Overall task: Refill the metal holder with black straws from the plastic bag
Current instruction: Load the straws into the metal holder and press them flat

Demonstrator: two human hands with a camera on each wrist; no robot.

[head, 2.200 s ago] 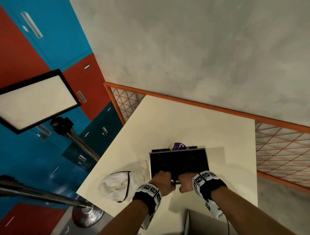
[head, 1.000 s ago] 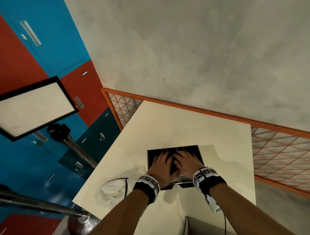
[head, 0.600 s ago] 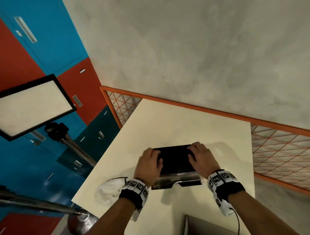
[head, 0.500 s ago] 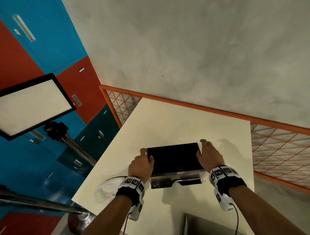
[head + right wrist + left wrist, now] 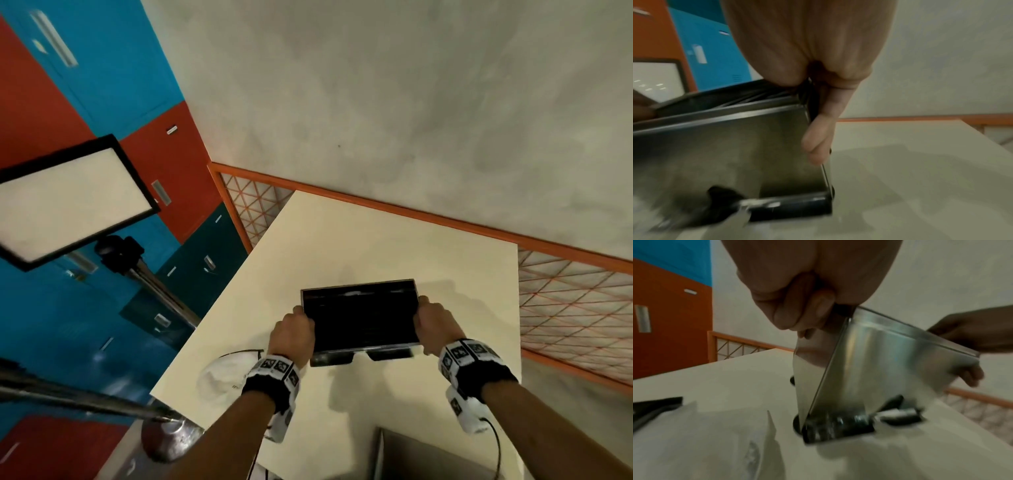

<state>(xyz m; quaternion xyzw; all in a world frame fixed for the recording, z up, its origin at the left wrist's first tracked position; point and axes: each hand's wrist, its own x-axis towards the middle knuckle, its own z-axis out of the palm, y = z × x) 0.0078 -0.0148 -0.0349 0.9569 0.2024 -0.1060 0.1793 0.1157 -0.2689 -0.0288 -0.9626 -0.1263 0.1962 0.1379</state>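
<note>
The metal holder [image 5: 342, 358] is a shiny box, its open top packed with black straws [image 5: 359, 318]. My left hand [image 5: 293, 329] grips its left end and my right hand [image 5: 433, 323] grips its right end. In the left wrist view the holder [image 5: 890, 361] is tilted and blurred, its base just above the cream table [image 5: 725, 386], with my left hand's fingers [image 5: 807, 308] curled on the top edge. The right wrist view shows my right hand's fingers [image 5: 818, 129] down the holder's [image 5: 725, 146] side. The plastic bag [image 5: 226, 373] lies crumpled on the table left of my left wrist.
The table [image 5: 394, 246] has an orange railing [image 5: 445, 219] along its far edge. A light panel [image 5: 68, 202] on a metal stand [image 5: 85, 404] is at the left, before blue and red lockers. A grey box [image 5: 428, 459] sits near the table's front.
My hands left the top of the straws, spread to the holder's two ends and took hold. The holder now looks larger and tilted, raised toward me.
</note>
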